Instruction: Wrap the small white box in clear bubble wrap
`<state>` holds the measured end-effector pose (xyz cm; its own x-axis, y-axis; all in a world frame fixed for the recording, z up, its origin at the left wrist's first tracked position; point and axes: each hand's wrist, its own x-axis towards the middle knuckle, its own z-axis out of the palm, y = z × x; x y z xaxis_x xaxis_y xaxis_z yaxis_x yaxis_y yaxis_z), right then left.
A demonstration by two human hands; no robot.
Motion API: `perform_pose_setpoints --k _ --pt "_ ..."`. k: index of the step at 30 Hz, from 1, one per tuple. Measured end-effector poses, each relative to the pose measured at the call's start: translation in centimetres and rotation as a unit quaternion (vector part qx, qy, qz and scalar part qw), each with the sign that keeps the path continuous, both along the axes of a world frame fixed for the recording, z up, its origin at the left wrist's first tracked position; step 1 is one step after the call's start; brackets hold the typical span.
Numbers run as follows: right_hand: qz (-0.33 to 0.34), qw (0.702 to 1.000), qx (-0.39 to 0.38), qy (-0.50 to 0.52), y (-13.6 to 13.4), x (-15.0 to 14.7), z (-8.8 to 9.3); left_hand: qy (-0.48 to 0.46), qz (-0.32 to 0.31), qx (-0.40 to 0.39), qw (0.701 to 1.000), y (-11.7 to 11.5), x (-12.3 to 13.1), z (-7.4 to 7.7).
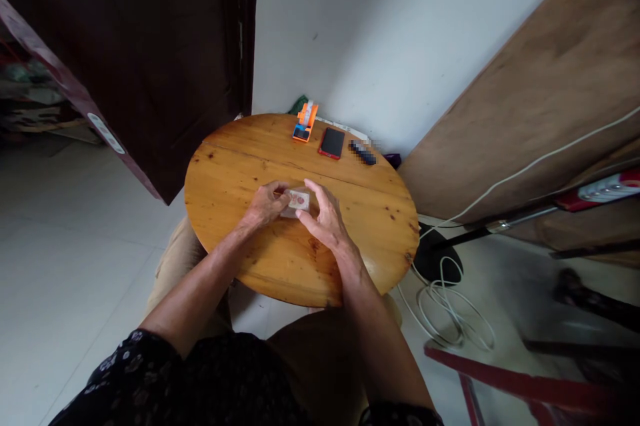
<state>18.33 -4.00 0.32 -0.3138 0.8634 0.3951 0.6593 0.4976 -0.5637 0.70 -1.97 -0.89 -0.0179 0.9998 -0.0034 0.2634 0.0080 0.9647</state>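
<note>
A small clear plastic case point(299, 200), with a pale face bearing a reddish print, is at the middle of the round wooden table. My left hand point(267, 205) grips its left end, thumb over the near side and fingers curled behind. On the right, my right hand point(325, 216) curves around the case with thumb and fingers spread apart. Its thumb tip lies at the near right corner; whether it touches there I cannot tell. What the case contains is too small to make out.
Along the far edge of the table point(240, 166) are an orange tape dispenser point(305, 121), a dark phone with a red edge point(332, 143) and a blurred black object point(363, 153). A white wall rises behind. A dark door point(200, 46) stands left; coiled white cable point(445, 313) lies right.
</note>
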Motion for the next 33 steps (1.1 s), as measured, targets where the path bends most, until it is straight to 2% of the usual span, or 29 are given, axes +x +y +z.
perform_pose_setpoints --k 5,12,17,29,33 --pt "0.016 0.999 -0.052 0.004 0.3 0.2 -0.4 -0.011 -0.005 -0.003 1.0 -0.2 0.0 0.1" --pt "0.009 0.998 -0.049 0.037 0.4 0.3 -0.6 -0.039 -0.021 0.003 0.999 -0.2 0.1 -0.1" --pt "0.033 0.993 -0.106 0.042 0.5 0.4 -0.8 -0.047 -0.022 0.002 0.999 -0.4 0.2 0.1" --pt "0.037 0.989 -0.093 0.11 0.6 0.4 -0.7 -0.002 -0.019 -0.004 1.0 -0.4 0.1 0.4" --pt "0.021 0.987 -0.086 0.132 0.6 0.4 -0.8 0.001 -0.015 -0.004 1.0 -0.5 0.0 0.5"
